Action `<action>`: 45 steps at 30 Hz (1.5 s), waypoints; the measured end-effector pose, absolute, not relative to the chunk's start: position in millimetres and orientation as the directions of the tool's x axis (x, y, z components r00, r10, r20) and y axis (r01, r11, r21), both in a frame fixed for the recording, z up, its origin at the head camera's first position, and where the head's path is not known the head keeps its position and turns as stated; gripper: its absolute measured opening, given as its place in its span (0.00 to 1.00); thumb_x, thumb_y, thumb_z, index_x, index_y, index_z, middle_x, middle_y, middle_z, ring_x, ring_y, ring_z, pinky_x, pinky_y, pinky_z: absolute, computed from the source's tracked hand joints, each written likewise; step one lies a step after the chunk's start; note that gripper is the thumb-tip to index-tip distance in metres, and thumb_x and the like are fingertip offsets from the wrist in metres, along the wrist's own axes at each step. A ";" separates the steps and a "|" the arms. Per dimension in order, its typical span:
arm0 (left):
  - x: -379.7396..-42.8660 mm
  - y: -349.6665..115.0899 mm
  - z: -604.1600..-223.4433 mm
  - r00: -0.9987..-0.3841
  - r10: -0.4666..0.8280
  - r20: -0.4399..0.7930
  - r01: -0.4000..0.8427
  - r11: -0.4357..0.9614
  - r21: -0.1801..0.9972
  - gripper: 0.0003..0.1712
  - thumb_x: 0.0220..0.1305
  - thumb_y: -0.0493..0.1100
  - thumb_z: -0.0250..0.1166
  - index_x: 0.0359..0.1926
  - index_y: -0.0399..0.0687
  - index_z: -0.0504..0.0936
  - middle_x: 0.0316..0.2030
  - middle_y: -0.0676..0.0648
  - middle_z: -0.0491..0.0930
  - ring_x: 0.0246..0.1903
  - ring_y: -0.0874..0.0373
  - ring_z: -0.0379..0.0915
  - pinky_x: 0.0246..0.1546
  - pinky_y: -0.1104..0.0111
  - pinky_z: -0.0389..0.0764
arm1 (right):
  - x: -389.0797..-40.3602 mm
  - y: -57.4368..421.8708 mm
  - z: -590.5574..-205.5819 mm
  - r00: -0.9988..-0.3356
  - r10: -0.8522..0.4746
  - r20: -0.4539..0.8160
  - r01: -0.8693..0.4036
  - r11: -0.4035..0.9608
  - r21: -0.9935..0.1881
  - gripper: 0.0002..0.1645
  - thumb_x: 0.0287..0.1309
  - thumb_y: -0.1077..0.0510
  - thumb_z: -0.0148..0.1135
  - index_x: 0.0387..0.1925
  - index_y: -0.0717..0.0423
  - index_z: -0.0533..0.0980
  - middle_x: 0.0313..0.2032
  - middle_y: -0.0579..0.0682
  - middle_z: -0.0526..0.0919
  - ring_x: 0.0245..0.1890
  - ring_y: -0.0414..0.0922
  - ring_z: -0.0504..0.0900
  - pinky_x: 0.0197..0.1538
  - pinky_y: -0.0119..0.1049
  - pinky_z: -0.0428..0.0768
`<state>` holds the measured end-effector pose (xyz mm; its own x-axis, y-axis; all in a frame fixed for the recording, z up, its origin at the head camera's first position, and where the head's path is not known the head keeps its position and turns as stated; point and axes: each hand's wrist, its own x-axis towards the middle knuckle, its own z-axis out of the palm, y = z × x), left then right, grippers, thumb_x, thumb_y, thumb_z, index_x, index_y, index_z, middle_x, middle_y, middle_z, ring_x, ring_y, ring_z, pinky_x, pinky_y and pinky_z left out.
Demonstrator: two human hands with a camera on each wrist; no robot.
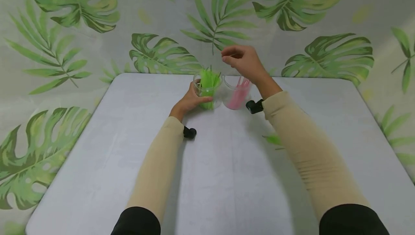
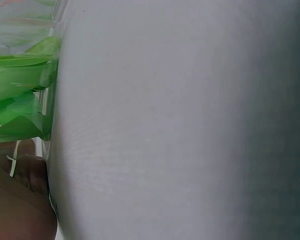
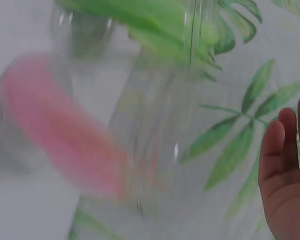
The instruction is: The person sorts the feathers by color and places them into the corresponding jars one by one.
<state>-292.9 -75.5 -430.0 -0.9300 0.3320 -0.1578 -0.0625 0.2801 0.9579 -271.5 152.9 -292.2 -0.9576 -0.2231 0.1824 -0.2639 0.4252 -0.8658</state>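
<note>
My left hand (image 1: 192, 100) grips a clear jar (image 1: 207, 89) at its side, thumb across the front. Thin bright green leaf-like pieces (image 1: 209, 80) stand in that jar, their dark tips above the rim; broad green blades (image 2: 20, 75) show through its wall in the left wrist view. Just to the right is a second clear jar (image 1: 229, 84) with long pink pieces (image 1: 238, 94) leaning to its right side. My right hand (image 1: 244, 60) is raised above and behind the pink jar, fingers loosely bent, with no object showing between them. Part of this hand (image 3: 287, 185) appears in the right wrist view.
Both jars stand near the far edge of a white table (image 1: 207, 177). A small green leaf shape (image 1: 273, 139) lies beside the right forearm. Behind the table hangs a leaf-printed cloth (image 1: 162, 15). Each wrist carries a black camera (image 1: 189, 132).
</note>
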 end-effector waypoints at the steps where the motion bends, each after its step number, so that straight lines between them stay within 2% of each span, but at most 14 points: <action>1: -293.2 -75.8 -430.1 -0.930 0.330 -0.160 -0.064 0.283 0.957 0.59 0.55 0.47 0.74 0.76 0.55 0.42 0.76 0.44 0.48 0.76 0.51 0.48 0.77 0.56 0.53 | -267.9 160.2 -289.6 -0.951 -0.242 0.193 -0.287 0.460 -0.840 0.18 0.68 0.50 0.60 0.55 0.52 0.80 0.54 0.51 0.82 0.51 0.42 0.78 0.55 0.41 0.77; 5: -294.4 -76.3 -431.5 -0.931 0.326 -0.166 -0.066 0.296 0.953 0.60 0.55 0.47 0.74 0.77 0.56 0.42 0.77 0.42 0.48 0.77 0.49 0.46 0.77 0.55 0.53 | -247.4 191.1 -284.6 -0.929 -0.305 0.211 -0.358 0.589 -0.725 0.17 0.68 0.50 0.60 0.52 0.53 0.81 0.51 0.52 0.83 0.47 0.38 0.78 0.52 0.37 0.76; 10: -294.2 -76.0 -432.2 -0.934 0.319 -0.161 -0.063 0.298 0.952 0.60 0.55 0.48 0.75 0.77 0.56 0.42 0.76 0.42 0.48 0.76 0.48 0.47 0.76 0.53 0.55 | -212.7 230.6 -299.2 -0.881 -0.420 0.219 -0.465 0.681 -0.566 0.11 0.65 0.58 0.64 0.47 0.53 0.83 0.44 0.50 0.86 0.41 0.35 0.80 0.46 0.30 0.79; 15: -293.8 -75.9 -430.6 -0.934 0.321 -0.158 -0.063 0.288 0.955 0.59 0.56 0.47 0.74 0.77 0.56 0.42 0.76 0.42 0.49 0.76 0.48 0.48 0.76 0.54 0.55 | -182.7 265.6 -335.5 -0.822 -0.554 0.127 -0.550 0.719 -0.425 0.09 0.61 0.64 0.66 0.44 0.53 0.83 0.40 0.49 0.88 0.39 0.42 0.83 0.44 0.41 0.83; 17: -293.9 -76.3 -429.1 -0.934 0.320 -0.159 -0.065 0.284 0.956 0.59 0.56 0.46 0.74 0.77 0.56 0.42 0.76 0.42 0.49 0.76 0.49 0.49 0.76 0.54 0.55 | -174.6 273.4 -350.8 -0.818 -0.571 0.070 -0.545 0.730 -0.413 0.10 0.60 0.65 0.66 0.44 0.54 0.83 0.39 0.48 0.88 0.39 0.43 0.83 0.43 0.43 0.83; 21: -294.1 -77.2 -427.1 -0.935 0.316 -0.162 -0.072 0.280 0.957 0.59 0.56 0.47 0.74 0.77 0.56 0.42 0.76 0.42 0.49 0.76 0.49 0.48 0.76 0.54 0.55 | -163.2 274.6 -374.6 -0.824 -0.566 -0.029 -0.511 0.763 -0.395 0.10 0.60 0.64 0.67 0.43 0.55 0.84 0.39 0.46 0.87 0.39 0.43 0.83 0.43 0.42 0.82; 25: -294.9 -77.6 -428.5 -0.932 0.322 -0.168 -0.072 0.289 0.955 0.59 0.57 0.48 0.73 0.77 0.57 0.41 0.76 0.41 0.48 0.76 0.48 0.47 0.76 0.53 0.55 | -155.7 265.9 -386.5 -0.823 -0.557 -0.116 -0.490 0.797 -0.353 0.08 0.59 0.60 0.67 0.41 0.52 0.84 0.39 0.44 0.86 0.40 0.42 0.82 0.45 0.42 0.80; 29: -296.5 -77.5 -431.4 -0.930 0.320 -0.177 -0.075 0.307 0.949 0.60 0.56 0.49 0.74 0.77 0.58 0.41 0.76 0.41 0.49 0.76 0.48 0.48 0.75 0.53 0.57 | -152.0 261.1 -393.2 -0.813 -0.555 -0.176 -0.479 0.810 -0.339 0.09 0.58 0.64 0.67 0.41 0.53 0.84 0.36 0.43 0.85 0.38 0.40 0.80 0.45 0.41 0.79; 37: -299.2 -75.2 -432.7 -0.935 0.326 -0.137 -0.047 0.269 0.962 0.58 0.55 0.45 0.75 0.76 0.53 0.43 0.74 0.43 0.53 0.73 0.49 0.53 0.75 0.54 0.58 | -151.8 264.8 -401.0 -0.811 -0.563 -0.163 -0.477 0.795 -0.374 0.10 0.57 0.67 0.67 0.40 0.55 0.83 0.30 0.42 0.83 0.32 0.37 0.76 0.40 0.36 0.78; 45: -297.1 -76.2 -432.9 -0.936 0.312 -0.163 -0.066 0.301 0.951 0.60 0.55 0.47 0.75 0.77 0.55 0.42 0.76 0.42 0.49 0.76 0.48 0.48 0.76 0.52 0.56 | -151.1 265.2 -402.6 -0.809 -0.566 -0.161 -0.466 0.784 -0.411 0.10 0.57 0.67 0.66 0.39 0.53 0.84 0.30 0.41 0.82 0.31 0.37 0.74 0.38 0.33 0.76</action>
<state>-297.1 -76.2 -432.9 -0.9361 0.3116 -0.1632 -0.0657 0.3011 0.9513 -151.1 265.2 -402.6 -0.8088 -0.5656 -0.1611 -0.4662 0.7836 -0.4106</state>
